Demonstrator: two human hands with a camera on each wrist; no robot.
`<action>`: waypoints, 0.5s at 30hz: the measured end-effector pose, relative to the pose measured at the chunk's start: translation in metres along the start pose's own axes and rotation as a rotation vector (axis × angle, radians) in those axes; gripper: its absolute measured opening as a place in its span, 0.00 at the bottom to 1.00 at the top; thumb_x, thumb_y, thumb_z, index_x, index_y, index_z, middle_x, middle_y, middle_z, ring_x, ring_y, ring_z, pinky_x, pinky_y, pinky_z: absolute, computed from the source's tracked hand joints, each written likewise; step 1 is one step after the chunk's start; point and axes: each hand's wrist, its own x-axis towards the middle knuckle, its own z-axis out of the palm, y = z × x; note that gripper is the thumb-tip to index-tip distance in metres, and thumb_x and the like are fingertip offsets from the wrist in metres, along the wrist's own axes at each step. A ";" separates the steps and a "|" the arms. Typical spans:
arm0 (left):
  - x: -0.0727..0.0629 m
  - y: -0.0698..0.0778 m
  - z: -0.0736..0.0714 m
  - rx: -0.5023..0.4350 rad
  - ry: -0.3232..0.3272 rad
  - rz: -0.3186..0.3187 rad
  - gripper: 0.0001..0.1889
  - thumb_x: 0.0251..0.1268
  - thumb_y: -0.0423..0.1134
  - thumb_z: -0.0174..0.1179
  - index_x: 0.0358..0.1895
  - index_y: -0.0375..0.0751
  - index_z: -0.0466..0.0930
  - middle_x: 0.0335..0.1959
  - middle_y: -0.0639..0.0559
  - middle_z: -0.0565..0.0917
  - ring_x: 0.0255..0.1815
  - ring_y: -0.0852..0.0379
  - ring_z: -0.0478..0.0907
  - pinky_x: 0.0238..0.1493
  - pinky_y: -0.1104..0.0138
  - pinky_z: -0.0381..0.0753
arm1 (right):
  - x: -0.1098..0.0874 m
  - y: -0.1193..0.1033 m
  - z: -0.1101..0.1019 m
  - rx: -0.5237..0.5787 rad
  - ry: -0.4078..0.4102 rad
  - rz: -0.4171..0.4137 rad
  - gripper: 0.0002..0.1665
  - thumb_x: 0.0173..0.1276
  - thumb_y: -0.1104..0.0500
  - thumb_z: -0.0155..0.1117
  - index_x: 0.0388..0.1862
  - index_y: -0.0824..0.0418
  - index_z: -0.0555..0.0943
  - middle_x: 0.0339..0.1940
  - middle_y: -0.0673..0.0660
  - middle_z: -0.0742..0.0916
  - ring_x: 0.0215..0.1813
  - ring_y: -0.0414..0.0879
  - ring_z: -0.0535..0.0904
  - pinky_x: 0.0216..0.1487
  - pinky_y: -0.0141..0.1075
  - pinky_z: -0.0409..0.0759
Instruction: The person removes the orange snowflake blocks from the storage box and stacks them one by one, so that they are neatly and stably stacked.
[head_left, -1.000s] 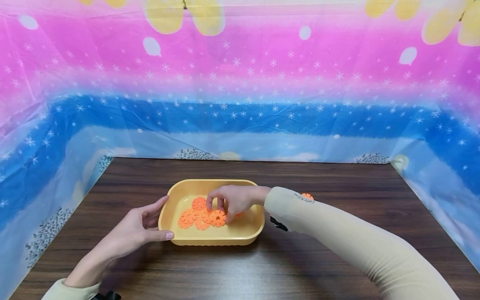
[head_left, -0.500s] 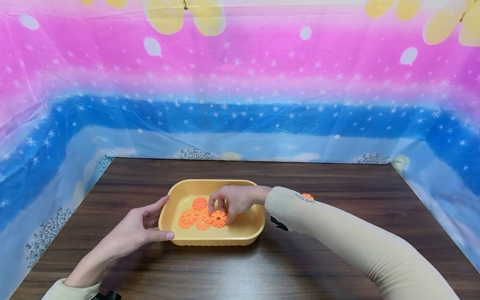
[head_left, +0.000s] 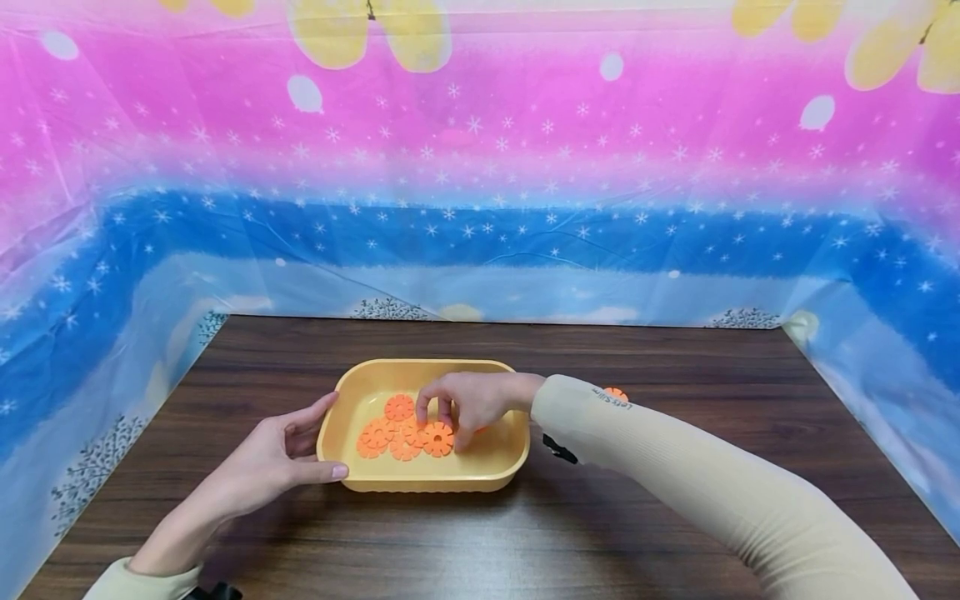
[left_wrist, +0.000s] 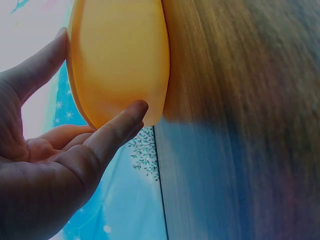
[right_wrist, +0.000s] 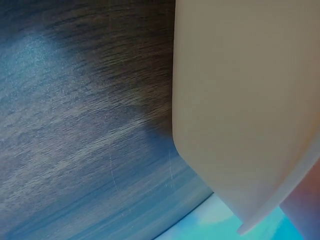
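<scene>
A yellow plastic tray point(head_left: 423, 483) sits on the table, with several orange notched snowflake discs point(head_left: 377, 435) piled toward its left half. My left hand point(head_left: 266, 454) grips the tray's left end, thumb on the front corner and fingers at the back corner. In the left wrist view, the fingers of the left hand point(left_wrist: 65, 160) span the tray's end point(left_wrist: 120, 55). Inside the tray, my right hand point(head_left: 472, 404) reaches in from the right with bent fingers, pinching one orange disc at the pile's right side. The right wrist view shows the tray's outer wall point(right_wrist: 235, 100), which hides most of that hand.
Another orange disc point(head_left: 616, 393) lies on the dark wood table point(head_left: 660, 354) behind the right sleeve point(head_left: 675, 475), partly covered by it. A pink and blue patterned cloth point(head_left: 480, 233) surrounds the table's back and sides.
The right hand and the disc at its fingertips have shifted very slightly to the right. The left hand keeps its place on the tray.
</scene>
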 end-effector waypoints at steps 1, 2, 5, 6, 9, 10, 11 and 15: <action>0.000 0.000 0.000 -0.001 0.002 -0.005 0.50 0.47 0.36 0.71 0.72 0.37 0.47 0.72 0.39 0.50 0.64 0.42 0.61 0.46 0.64 0.78 | 0.000 0.000 0.000 -0.002 0.000 -0.010 0.29 0.46 0.72 0.73 0.47 0.56 0.76 0.33 0.59 0.79 0.36 0.50 0.75 0.25 0.30 0.74; 0.000 0.000 0.000 -0.003 0.002 -0.006 0.50 0.47 0.36 0.71 0.72 0.37 0.47 0.72 0.39 0.50 0.64 0.42 0.61 0.46 0.64 0.78 | 0.000 0.001 0.000 -0.006 0.000 -0.022 0.28 0.47 0.72 0.73 0.47 0.56 0.77 0.33 0.59 0.79 0.37 0.50 0.75 0.26 0.30 0.74; 0.000 0.000 0.000 -0.002 0.002 -0.012 0.50 0.47 0.36 0.71 0.72 0.36 0.47 0.72 0.39 0.50 0.64 0.42 0.61 0.46 0.63 0.78 | 0.000 0.002 0.000 -0.012 0.004 -0.042 0.27 0.48 0.72 0.72 0.47 0.56 0.78 0.32 0.57 0.80 0.36 0.49 0.75 0.29 0.30 0.74; 0.000 0.001 0.000 -0.002 0.004 -0.014 0.50 0.47 0.36 0.71 0.72 0.37 0.47 0.72 0.40 0.50 0.64 0.42 0.61 0.46 0.63 0.78 | 0.000 0.002 0.000 -0.011 0.005 -0.044 0.26 0.48 0.72 0.72 0.47 0.56 0.78 0.31 0.58 0.80 0.35 0.48 0.75 0.29 0.30 0.74; 0.000 0.001 0.000 0.007 0.006 -0.014 0.50 0.48 0.37 0.71 0.72 0.37 0.47 0.72 0.39 0.50 0.64 0.41 0.60 0.46 0.63 0.78 | 0.000 0.002 -0.001 -0.014 0.008 -0.053 0.26 0.48 0.72 0.72 0.47 0.57 0.79 0.31 0.58 0.80 0.34 0.47 0.75 0.30 0.29 0.74; 0.000 0.002 0.000 0.011 0.007 -0.015 0.50 0.47 0.37 0.71 0.72 0.37 0.48 0.72 0.39 0.50 0.65 0.42 0.60 0.46 0.63 0.78 | 0.000 0.002 -0.001 -0.015 0.008 -0.057 0.26 0.48 0.72 0.72 0.47 0.57 0.79 0.31 0.58 0.80 0.34 0.47 0.75 0.31 0.29 0.75; 0.000 0.002 0.000 0.014 0.009 -0.015 0.50 0.47 0.37 0.71 0.72 0.37 0.48 0.72 0.39 0.50 0.65 0.42 0.60 0.46 0.63 0.78 | 0.000 0.002 -0.001 -0.016 0.009 -0.060 0.26 0.48 0.71 0.73 0.47 0.57 0.79 0.31 0.58 0.80 0.34 0.47 0.75 0.31 0.29 0.75; 0.000 0.002 0.000 0.015 0.009 -0.013 0.50 0.47 0.37 0.71 0.72 0.37 0.48 0.72 0.39 0.51 0.65 0.42 0.60 0.46 0.63 0.78 | 0.000 0.002 -0.001 -0.034 0.015 -0.073 0.25 0.48 0.70 0.73 0.47 0.57 0.79 0.31 0.58 0.80 0.35 0.48 0.75 0.33 0.29 0.75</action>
